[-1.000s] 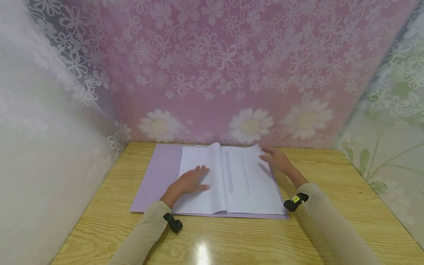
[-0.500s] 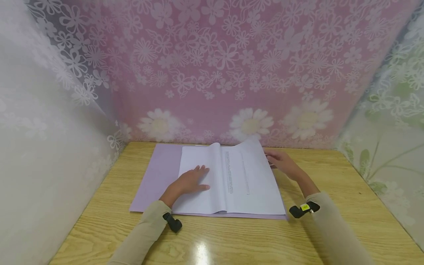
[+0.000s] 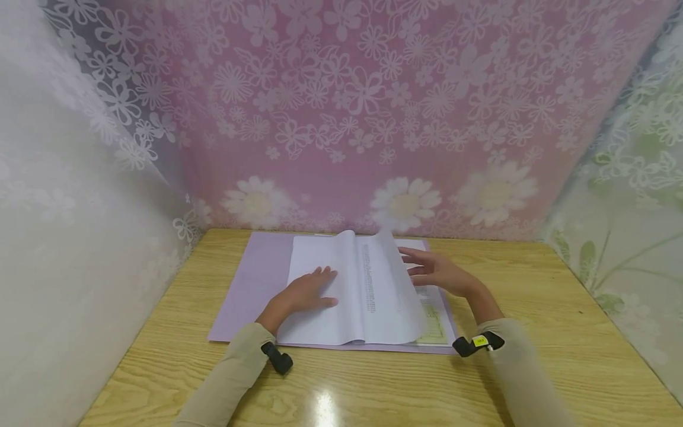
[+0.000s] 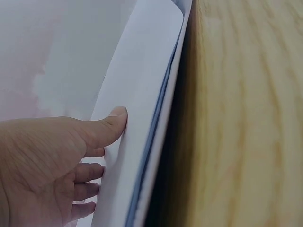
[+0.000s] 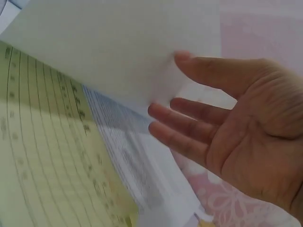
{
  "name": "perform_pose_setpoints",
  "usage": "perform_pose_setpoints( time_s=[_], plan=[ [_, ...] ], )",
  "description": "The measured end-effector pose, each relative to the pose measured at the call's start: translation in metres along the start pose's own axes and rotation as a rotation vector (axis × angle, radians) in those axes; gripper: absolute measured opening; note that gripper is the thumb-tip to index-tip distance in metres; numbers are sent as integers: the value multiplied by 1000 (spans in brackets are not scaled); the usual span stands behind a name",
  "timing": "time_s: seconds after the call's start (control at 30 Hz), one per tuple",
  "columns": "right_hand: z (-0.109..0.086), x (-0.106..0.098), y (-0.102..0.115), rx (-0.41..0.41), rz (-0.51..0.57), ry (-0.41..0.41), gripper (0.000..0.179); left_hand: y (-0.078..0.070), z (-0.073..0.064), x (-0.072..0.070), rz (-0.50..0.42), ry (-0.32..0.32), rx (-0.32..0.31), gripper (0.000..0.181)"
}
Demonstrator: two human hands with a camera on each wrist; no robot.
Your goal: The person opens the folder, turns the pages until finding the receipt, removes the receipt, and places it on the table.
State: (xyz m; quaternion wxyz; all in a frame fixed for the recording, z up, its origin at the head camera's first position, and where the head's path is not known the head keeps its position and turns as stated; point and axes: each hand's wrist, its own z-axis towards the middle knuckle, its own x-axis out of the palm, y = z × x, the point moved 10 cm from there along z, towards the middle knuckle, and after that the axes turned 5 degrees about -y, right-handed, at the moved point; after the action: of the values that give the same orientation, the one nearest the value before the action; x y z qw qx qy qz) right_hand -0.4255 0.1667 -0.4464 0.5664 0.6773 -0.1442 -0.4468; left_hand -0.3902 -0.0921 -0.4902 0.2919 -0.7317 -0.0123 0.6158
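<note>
A lilac folder (image 3: 248, 281) lies spread on the table with a stack of white papers inside. Left of the fold, my left hand (image 3: 301, 295) rests flat on the turned-over pages (image 3: 317, 252), its thumb out on the paper in the left wrist view. The printed right-hand page (image 3: 389, 302) is lifted and bends leftward. My right hand (image 3: 440, 274) is at its far right edge, fingers extended; the right wrist view has the thumb against the lifted sheet (image 5: 118, 52) and the fingers spread beside it. Beneath shows a yellow-green ruled form (image 5: 42, 137) beside a printed white sheet (image 5: 161, 170).
The wood-grain table (image 3: 560, 332) extends around the folder. A pink flowered curtain (image 3: 331, 118) hangs right behind it, with pale floral cloth at the left (image 3: 80, 237) and right (image 3: 640, 237). A dark wrist camera (image 3: 278, 359) sits at the left cuff.
The top right-hand page has risen and swung left with my right hand behind it, uncovering the yellow-green form. My left hand has stayed in place.
</note>
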Motion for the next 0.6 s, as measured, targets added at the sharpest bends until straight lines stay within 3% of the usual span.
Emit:
perform_pose_setpoints(
  time_s=[0.3, 0.6],
  plan=[
    [20, 33, 24, -46, -43, 110, 82, 3, 3, 0, -58, -26, 36, 75],
    [25, 45, 28, -14, -293, 123, 73, 14, 7, -8, -130, -69, 31, 78]
  ],
)
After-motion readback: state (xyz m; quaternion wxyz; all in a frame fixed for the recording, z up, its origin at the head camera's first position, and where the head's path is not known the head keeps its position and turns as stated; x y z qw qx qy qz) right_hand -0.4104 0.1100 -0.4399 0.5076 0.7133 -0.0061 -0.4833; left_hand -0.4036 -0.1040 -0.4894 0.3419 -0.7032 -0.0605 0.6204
